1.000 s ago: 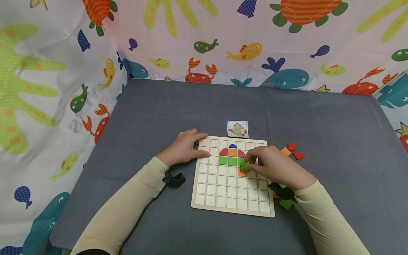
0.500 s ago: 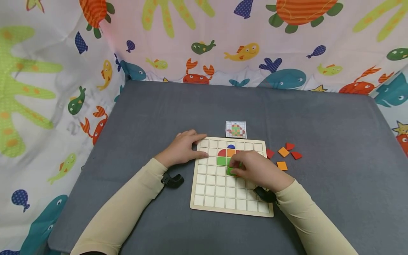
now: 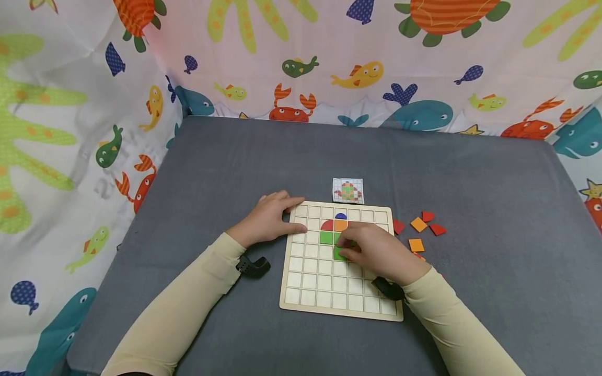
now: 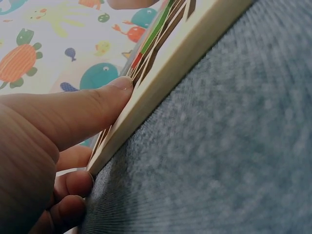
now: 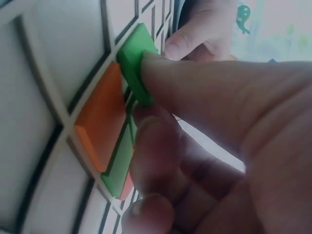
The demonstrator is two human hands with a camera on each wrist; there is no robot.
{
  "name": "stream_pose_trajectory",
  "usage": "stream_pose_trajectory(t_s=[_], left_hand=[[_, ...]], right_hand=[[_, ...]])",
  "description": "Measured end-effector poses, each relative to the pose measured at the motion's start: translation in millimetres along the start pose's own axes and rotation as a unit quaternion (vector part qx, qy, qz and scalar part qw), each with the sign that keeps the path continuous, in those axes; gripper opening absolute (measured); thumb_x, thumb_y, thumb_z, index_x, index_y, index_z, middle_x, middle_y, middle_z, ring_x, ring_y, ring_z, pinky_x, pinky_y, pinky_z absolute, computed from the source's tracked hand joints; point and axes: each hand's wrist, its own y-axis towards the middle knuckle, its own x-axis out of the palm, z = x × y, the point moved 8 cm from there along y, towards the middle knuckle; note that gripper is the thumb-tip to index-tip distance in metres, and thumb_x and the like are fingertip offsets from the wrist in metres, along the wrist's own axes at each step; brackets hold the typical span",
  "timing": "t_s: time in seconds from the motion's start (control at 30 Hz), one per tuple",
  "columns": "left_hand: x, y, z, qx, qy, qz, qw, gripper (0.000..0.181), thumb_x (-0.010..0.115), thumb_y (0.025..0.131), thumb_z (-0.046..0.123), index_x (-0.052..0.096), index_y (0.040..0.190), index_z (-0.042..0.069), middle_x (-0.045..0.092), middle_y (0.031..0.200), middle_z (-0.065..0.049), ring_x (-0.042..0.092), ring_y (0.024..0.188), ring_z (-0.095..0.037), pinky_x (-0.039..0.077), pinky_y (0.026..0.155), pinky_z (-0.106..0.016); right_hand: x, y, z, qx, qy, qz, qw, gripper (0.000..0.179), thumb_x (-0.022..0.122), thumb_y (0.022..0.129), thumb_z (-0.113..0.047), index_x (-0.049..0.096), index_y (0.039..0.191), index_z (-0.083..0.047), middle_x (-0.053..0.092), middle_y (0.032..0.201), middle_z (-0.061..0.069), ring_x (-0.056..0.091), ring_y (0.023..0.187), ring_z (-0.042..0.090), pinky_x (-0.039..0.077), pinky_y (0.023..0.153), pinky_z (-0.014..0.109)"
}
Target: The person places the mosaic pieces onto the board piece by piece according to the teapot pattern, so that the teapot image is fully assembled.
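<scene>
A wooden grid board (image 3: 324, 312) lies on the grey table. My left hand (image 3: 268, 219) grips its upper left edge, with the thumb (image 4: 109, 97) on the rim and fingers against the side. My right hand (image 3: 383, 248) pinches a green square tile (image 5: 136, 61) between thumb and fingertips over the grid; the tile looks tilted at its cell in the right wrist view. Beside it sits an orange square tile (image 5: 102, 122). Above are a green tile (image 3: 326, 237), a red quarter-round tile (image 3: 327, 225), an orange tile (image 3: 340, 225) and a blue half-round tile (image 3: 340, 215). My right hand hides others.
A small printed pattern card (image 3: 348, 191) lies just beyond the board. Loose tiles are scattered to its right, among them an orange square (image 3: 416, 245) and a red piece (image 3: 437, 229). A printed sea-animal curtain (image 3: 263, 68) surrounds the table (image 3: 235, 156).
My right hand has moved left across the board with the green tile, to the cell left of the lower orange tile. My left hand stays on the board's edge.
</scene>
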Motion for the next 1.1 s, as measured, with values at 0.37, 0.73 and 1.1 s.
stream_pose_trajectory(t_s=[0.37,0.73,1.1], left_hand=[[-1.4,0.4,1.0,0.004,0.004,0.006,1.0000,0.079,0.082,0.089,0.053,0.057,0.153,0.015,0.050,0.094,0.001,0.042,0.083,-0.018,0.029,0.086,-0.040],[-1.0,1.9,0.5,0.007,0.009,0.005,0.9999,0.079,0.082,0.089,0.053,0.057,0.153,0.016,0.050,0.094,0.001,0.043,0.085,-0.018,0.029,0.088,-0.042],[1.0,2.0,-2.3,0.005,0.001,0.002,1.0000,0.078,0.082,0.089,0.053,0.057,0.153,0.016,0.050,0.094,0.001,0.043,0.084,-0.018,0.029,0.087,-0.040]], right_hand=[[0.8,-2.3,0.1,-0.005,-0.013,0.001,0.9999,0.012,0.081,0.091,-0.007,0.078,0.087,-0.018,0.063,0.086,-0.012,0.056,0.078,0.005,0.051,0.076,0.029],[-29.6,-16.1,22.6,0.057,-0.010,0.012,0.9983,0.007,0.082,0.092,-0.012,0.079,0.091,-0.017,0.067,0.084,-0.009,0.057,0.075,0.008,0.050,0.067,0.029],[-64.2,-48.4,56.4,0.133,-0.011,0.024,0.9908,0.008,0.078,0.095,-0.009,0.078,0.103,-0.008,0.072,0.093,0.001,0.060,0.076,0.014,0.051,0.064,0.031]])
